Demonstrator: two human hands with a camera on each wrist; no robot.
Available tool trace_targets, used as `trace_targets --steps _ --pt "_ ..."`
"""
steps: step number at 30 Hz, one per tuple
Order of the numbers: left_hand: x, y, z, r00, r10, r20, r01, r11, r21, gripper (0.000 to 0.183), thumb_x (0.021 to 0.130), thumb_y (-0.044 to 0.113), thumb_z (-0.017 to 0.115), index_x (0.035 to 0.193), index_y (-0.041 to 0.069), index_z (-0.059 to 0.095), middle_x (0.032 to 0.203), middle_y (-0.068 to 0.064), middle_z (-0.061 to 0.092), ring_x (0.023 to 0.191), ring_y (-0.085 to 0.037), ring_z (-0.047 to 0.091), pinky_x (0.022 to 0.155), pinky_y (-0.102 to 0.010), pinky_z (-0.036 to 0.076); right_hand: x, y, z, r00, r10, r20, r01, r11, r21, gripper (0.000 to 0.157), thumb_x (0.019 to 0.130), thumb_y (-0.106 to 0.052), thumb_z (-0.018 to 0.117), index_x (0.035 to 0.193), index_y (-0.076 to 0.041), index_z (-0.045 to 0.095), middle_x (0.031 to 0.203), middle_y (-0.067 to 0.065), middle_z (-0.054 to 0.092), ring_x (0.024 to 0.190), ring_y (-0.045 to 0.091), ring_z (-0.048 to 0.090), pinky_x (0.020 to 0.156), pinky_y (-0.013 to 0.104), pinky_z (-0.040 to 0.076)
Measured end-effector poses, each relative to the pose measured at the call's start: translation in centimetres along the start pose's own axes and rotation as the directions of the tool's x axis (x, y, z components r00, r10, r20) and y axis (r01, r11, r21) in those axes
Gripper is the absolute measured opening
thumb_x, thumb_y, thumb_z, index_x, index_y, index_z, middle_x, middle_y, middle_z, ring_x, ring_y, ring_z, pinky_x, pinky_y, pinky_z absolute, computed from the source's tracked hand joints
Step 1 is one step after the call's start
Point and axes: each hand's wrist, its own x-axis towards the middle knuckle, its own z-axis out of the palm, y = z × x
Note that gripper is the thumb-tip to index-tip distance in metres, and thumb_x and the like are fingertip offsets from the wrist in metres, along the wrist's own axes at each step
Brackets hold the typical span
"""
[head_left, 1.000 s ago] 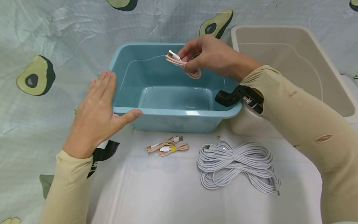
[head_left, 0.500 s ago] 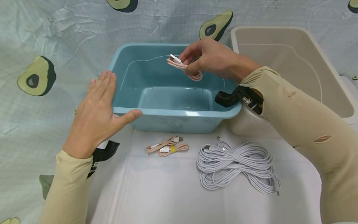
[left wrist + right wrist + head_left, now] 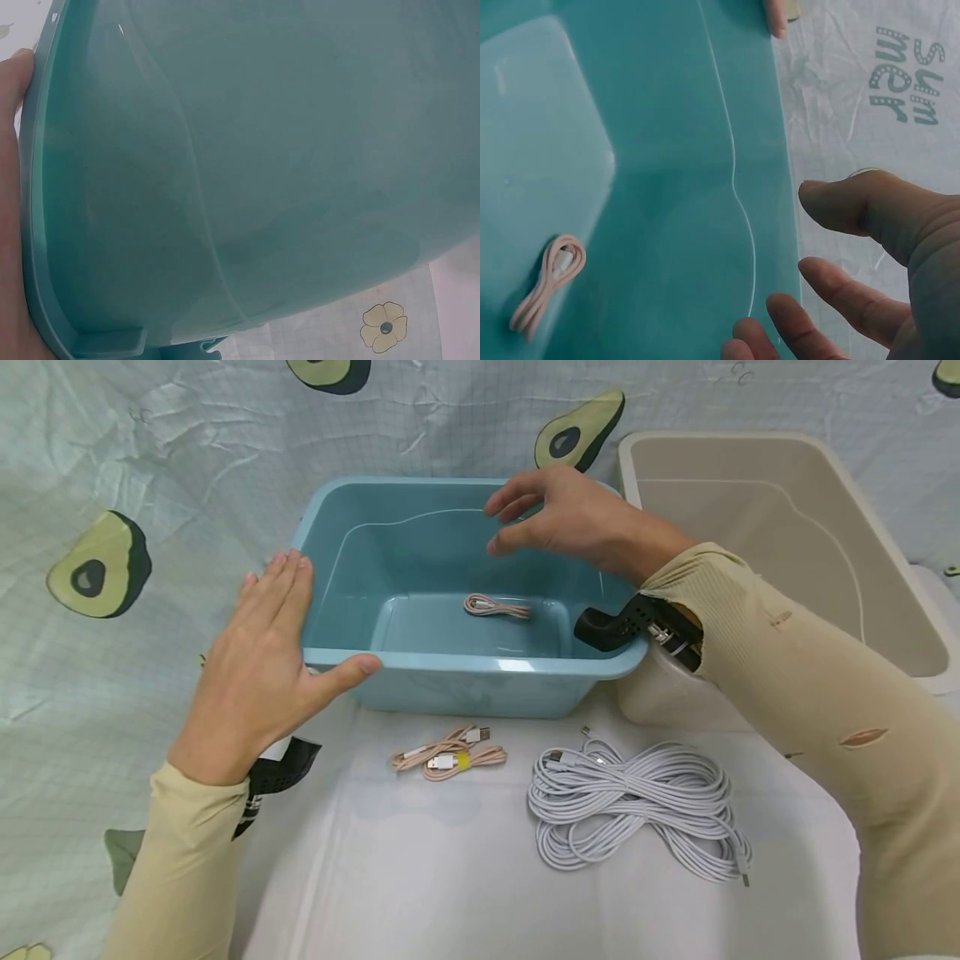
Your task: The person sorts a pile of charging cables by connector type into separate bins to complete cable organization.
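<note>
My right hand (image 3: 566,517), fingers apart, is hovering over the tub (image 3: 465,690), a cable (image 3: 497,607) lying inside; my left hand (image 3: 255,668), fingers together, is seemingly touching the left rim (image 3: 307,518).

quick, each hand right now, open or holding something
Left hand: open, fingers straight, laid against the blue plastic bin.
Right hand: open, holding nothing, over the bin.

The head view is bright and quite evenly lit, with a small white glare on the front rim of the blue basin (image 3: 450,662) and soft grey shadows on the counter (image 3: 435,893). Both wrist views are dimmer, slightly hazy, with soft details.
</note>
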Motion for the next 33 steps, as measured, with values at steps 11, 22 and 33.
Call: trace_targets --steps 11,22,33 --pt "0.2 0.1 0.2 1.000 -0.010 0.021 0.010 1.000 0.003 0.108 0.079 0.067 0.066 0.154 0.002 0.023 0.161 -0.018 0.025 0.153 -0.032 0.020 0.128 -0.045 0.010 -0.1 0.3 0.0 1.000 -0.016 0.017 0.016 1.000 0.009 0.055 0.085 -0.035 0.074 0.135 -0.025 0.054 0.143 0.001 0.052 0.130 0.019 0.047 0.110 0.043 0.040" --pt "0.6 0.3 0.9 1.000 -0.004 0.026 0.004 1.000 0.013 0.107 0.080 0.066 0.066 0.154 0.001 0.022 0.161 -0.017 0.024 0.153 -0.032 0.020 0.128 -0.045 0.010 0.0 0.9 -0.2 0.999 -0.019 0.026 0.017 0.998 0.065 0.052 0.086 -0.031 0.073 0.134 -0.020 0.053 0.136 0.003 0.054 0.114 0.018 0.057 0.104 0.038 0.047" --pt "1.5 0.2 2.2 0.998 -0.001 0.057 0.001 1.000 0.010 0.110 0.080 0.070 0.062 0.154 0.002 0.020 0.162 -0.017 0.022 0.153 -0.033 0.018 0.128 -0.045 0.010 -0.6 1.1 -1.2 0.999 -0.034 -0.031 0.036 0.997 0.070 0.046 0.086 -0.031 0.074 0.128 -0.020 0.057 0.130 0.003 0.056 0.109 0.015 0.060 0.096 0.034 0.051"
